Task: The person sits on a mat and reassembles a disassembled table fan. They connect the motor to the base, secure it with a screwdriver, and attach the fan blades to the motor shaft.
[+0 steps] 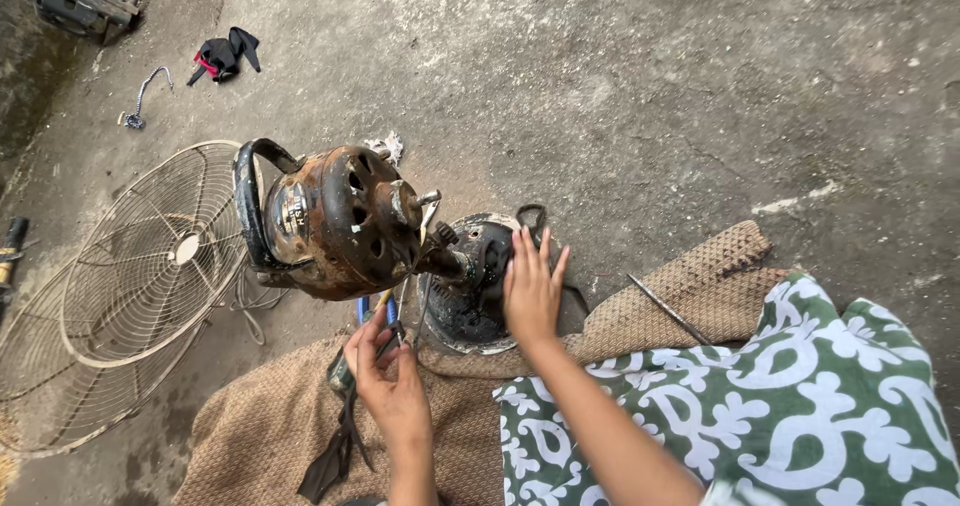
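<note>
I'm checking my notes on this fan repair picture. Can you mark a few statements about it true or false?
1. The right hand lies flat on the round fan base. True.
2. The left hand is empty. False: it grips a blue-handled tool.
3. The wire fan guard is mounted on the rusty motor. False: it lies on the ground beside it.
4. A thin metal rod rests on the brown mat. True.

Soft even daylight, faint diffuse shadows, no glare, sharp focus throughout, wide-angle stretching at the edges
</note>
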